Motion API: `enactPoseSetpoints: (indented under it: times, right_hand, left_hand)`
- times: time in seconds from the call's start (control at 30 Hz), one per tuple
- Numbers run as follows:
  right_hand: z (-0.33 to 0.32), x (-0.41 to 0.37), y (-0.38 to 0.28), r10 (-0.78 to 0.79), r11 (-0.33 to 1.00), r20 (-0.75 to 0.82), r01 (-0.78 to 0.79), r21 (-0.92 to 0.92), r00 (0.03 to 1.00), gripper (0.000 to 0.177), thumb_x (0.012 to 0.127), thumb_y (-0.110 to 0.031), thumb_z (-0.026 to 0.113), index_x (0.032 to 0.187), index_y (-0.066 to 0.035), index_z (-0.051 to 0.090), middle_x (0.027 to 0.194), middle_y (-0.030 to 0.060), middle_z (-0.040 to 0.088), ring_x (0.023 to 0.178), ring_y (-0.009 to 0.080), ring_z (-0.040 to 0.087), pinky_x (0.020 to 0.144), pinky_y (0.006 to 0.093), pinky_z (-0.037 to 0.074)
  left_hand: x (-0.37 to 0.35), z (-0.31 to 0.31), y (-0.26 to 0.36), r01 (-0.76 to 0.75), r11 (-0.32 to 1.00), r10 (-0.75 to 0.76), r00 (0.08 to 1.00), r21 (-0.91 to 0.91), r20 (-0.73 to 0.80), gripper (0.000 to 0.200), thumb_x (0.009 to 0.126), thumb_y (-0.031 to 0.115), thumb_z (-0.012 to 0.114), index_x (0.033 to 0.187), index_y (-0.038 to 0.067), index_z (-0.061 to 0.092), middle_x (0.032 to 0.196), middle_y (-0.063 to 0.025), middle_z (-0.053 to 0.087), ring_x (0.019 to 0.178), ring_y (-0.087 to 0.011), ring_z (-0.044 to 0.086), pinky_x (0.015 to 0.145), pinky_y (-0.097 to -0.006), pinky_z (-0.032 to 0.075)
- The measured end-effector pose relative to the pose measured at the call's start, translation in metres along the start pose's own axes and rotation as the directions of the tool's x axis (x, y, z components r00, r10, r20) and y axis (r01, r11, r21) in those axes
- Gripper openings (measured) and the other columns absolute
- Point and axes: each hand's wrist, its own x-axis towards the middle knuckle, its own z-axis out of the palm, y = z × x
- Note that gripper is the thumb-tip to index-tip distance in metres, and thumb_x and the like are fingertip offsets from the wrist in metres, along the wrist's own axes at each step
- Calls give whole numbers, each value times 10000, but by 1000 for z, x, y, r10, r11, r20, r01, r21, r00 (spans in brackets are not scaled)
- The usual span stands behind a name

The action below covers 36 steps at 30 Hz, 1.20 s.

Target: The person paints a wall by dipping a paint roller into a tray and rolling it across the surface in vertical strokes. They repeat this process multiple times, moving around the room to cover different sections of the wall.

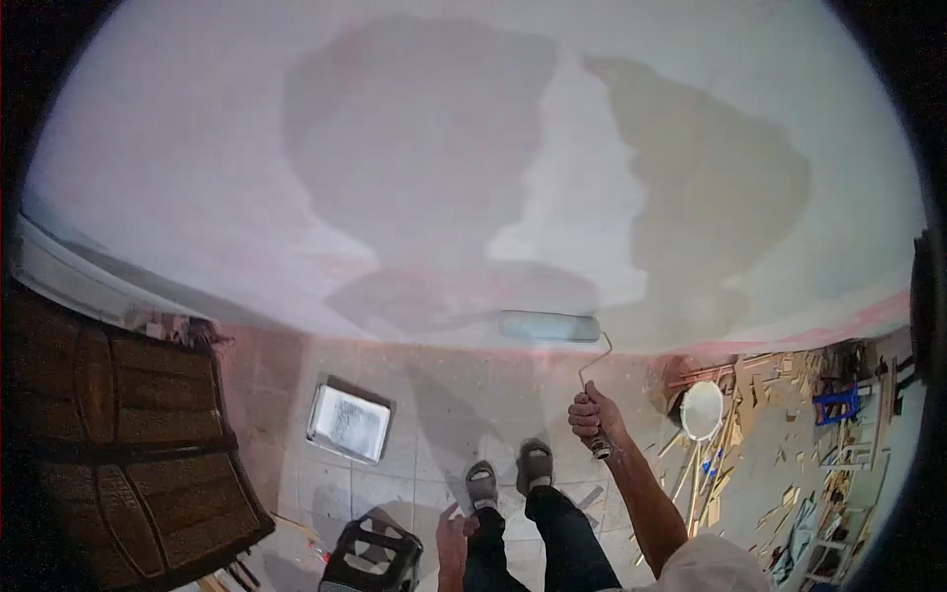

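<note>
A paint roller (567, 328) is gripped by its handle (601, 449) in the closed right hand (589, 412). Its cylindrical sleeve (538, 326) lies ahead and slightly left of the grip, long axis sideways along the pale, pink-tinged wall (582, 197). A rectangular, white-coated tray (350, 424) lies farther left on tiled floor (439, 434), nearer the half-curled left hand (454, 540); whether anything is pinched there cannot be told.
</note>
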Motion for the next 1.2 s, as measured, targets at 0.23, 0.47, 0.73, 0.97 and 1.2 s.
enactPoseSetpoints:
  times: [0.23,0.47,0.73,0.97,1.2]
  right_hand:
    - [112,-103,14,-75,996,106,80,-43,992,482,1067,-503,430,764,-141,525,576,-73,350,450,81,341,370,231,309]
    - [191,-182,30,-202,950,153,232,-209,967,497,1052,-556,419,776,-154,509,566,-76,343,424,83,323,348,245,289]
    - [245,-236,44,-398,768,297,493,-410,868,446,1035,-566,474,789,-193,487,581,-97,314,424,58,313,351,232,277]
    - [276,-254,57,-558,553,349,651,-519,753,447,1049,-540,463,785,-182,427,593,-77,321,428,60,319,357,244,280]
    - [276,-235,57,-612,497,322,668,-555,722,443,1041,-564,460,811,-187,422,581,-87,318,416,39,295,348,228,253]
  left_hand:
    - [-47,28,150,-212,977,213,975,-10,66,456,1061,306,526,1427,35,497,973,-137,730,898,-217,706,824,-366,556]
    - [-100,59,218,-354,935,344,903,-10,257,442,1065,307,511,1421,45,511,991,-139,727,897,-224,704,809,-363,546]
    - [-145,83,271,-381,922,314,843,71,438,376,1078,285,488,1391,87,552,993,-102,718,869,-170,675,759,-315,504]
    - [-163,101,305,-491,871,429,746,-14,510,366,1082,265,476,1384,77,562,988,-86,714,877,-158,665,769,-307,497]
    - [-176,159,309,-461,887,388,710,-29,588,434,1083,350,460,1413,76,527,1090,-111,691,943,-181,664,839,-331,529]
